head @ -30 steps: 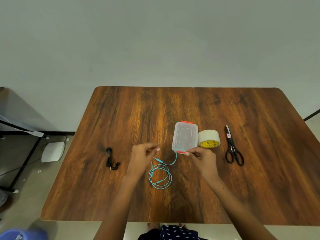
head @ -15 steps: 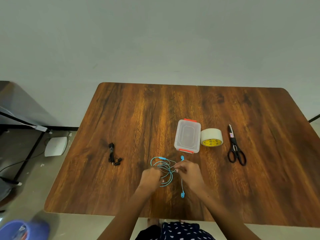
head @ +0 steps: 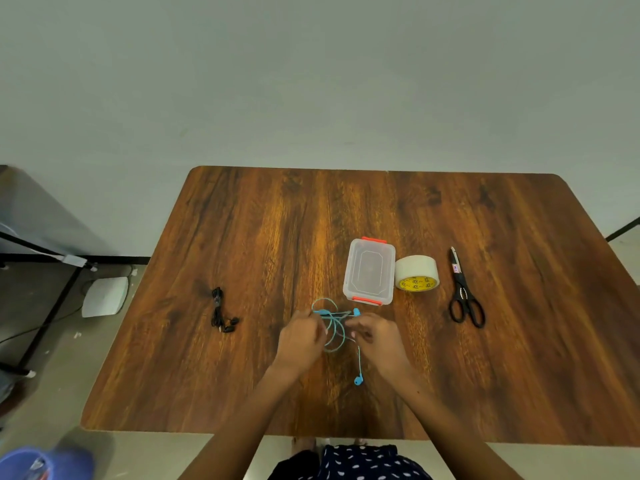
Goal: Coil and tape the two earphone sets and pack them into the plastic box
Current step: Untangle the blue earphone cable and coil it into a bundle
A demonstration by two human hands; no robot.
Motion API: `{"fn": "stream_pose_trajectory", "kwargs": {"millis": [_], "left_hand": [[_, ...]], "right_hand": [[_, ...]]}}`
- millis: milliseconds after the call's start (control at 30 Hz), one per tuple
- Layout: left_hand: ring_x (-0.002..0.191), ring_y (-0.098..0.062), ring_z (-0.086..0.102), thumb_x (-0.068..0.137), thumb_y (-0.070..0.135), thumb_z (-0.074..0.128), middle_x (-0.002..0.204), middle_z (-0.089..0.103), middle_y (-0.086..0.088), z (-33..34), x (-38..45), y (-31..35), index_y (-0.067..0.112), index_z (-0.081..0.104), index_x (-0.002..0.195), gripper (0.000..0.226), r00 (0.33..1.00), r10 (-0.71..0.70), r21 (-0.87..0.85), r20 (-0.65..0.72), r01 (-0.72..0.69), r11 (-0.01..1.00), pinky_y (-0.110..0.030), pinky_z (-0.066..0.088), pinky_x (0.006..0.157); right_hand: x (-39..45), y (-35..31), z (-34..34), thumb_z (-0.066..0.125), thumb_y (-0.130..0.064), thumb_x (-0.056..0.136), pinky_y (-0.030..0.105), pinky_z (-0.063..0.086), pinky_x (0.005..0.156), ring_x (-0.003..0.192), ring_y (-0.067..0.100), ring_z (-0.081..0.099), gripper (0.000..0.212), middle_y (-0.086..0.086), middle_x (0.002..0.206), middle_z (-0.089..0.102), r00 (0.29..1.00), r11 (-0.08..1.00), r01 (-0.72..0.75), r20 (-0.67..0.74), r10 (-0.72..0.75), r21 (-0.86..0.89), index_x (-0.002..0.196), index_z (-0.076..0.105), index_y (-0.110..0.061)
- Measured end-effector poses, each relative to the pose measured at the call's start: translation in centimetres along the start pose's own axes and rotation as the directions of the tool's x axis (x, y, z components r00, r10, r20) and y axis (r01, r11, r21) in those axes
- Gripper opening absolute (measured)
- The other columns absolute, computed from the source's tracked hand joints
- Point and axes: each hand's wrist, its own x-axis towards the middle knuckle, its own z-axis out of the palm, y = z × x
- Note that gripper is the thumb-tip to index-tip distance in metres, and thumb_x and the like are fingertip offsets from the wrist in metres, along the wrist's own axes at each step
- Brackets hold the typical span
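Observation:
The blue earphones (head: 334, 327) lie in loose loops on the wooden table (head: 263, 237), just in front of the box. My left hand (head: 302, 337) pinches the loops on their left side and my right hand (head: 375, 336) pinches the cord on the right. One blue earbud (head: 358, 380) trails toward me on the table, the other (head: 356, 311) sits near the box. The clear plastic box (head: 369, 270) with orange clips has its lid on. The black earphones (head: 220, 311) lie bundled at the left. A roll of tape (head: 416, 273) stands right of the box.
Black scissors (head: 464, 296) lie right of the tape, blades pointing away. Left of the table stand a black metal frame (head: 45, 317) and a white device (head: 104, 296) on the floor. A blue object (head: 41, 464) sits at the bottom left corner.
Both hands came together toward me over the blue earphones. The flat coil was pulled into looser loops, and one earbud now trails toward the table's near edge.

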Motion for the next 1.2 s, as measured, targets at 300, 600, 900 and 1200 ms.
{"fn": "stream_pose_trajectory", "kwargs": {"millis": [300,600,900,1200], "left_hand": [[0.066,-0.008,0.063,0.085,0.0,0.063,0.073,0.069,-0.004,-8.1,0.7,2.1,0.001,0.068,0.08,0.008,0.985,-0.091,-0.727,0.148,0.171,0.665,-0.026,0.051,0.067],[0.068,-0.022,0.07,0.086,-0.006,0.058,0.077,0.07,-0.02,-11.5,-0.1,3.0,-0.006,0.065,0.085,0.007,0.966,-0.063,-0.902,0.249,0.255,0.348,-0.027,0.057,0.063],[0.08,-0.017,0.072,0.071,0.003,0.073,0.086,0.073,-0.012,-12.8,-0.7,3.1,0.001,0.062,0.11,0.04,0.883,0.049,-0.865,0.467,0.444,0.235,-0.024,0.057,0.07],[0.097,-0.024,0.07,0.086,0.029,0.06,0.108,0.071,-0.018,-13.5,-0.6,3.7,0.002,0.066,0.112,0.038,0.853,0.071,-0.843,0.517,0.492,0.218,-0.026,0.057,0.073]], "right_hand": [[1.5,-5.4,-2.0,0.065,-0.01,0.087,0.026,0.051,0.095,0.116,0.007,0.055,0.037,-0.006,0.126,0.061,0.948,0.955,0.292,-0.146,-0.281,0.057,0.122,0.063,-0.019],[2.9,-7.7,-3.6,0.062,-0.009,0.082,0.025,0.05,0.086,0.101,0.009,0.062,0.027,-0.002,0.108,0.07,0.895,0.894,0.441,0.038,-0.445,0.08,0.107,0.069,-0.016],[4.4,-7.8,-4.6,0.069,-0.005,0.083,0.018,0.054,0.078,0.085,0.005,0.067,0.018,0.001,0.091,0.073,0.908,0.89,0.419,-0.087,-0.41,0.177,0.1,0.071,-0.01],[5.0,-8.0,-5.3,0.066,0.003,0.081,0.012,0.049,0.077,0.085,0.01,0.067,0.013,0.008,0.093,0.073,0.822,0.815,0.568,-0.032,-0.568,0.114,0.088,0.075,-0.002]]}}
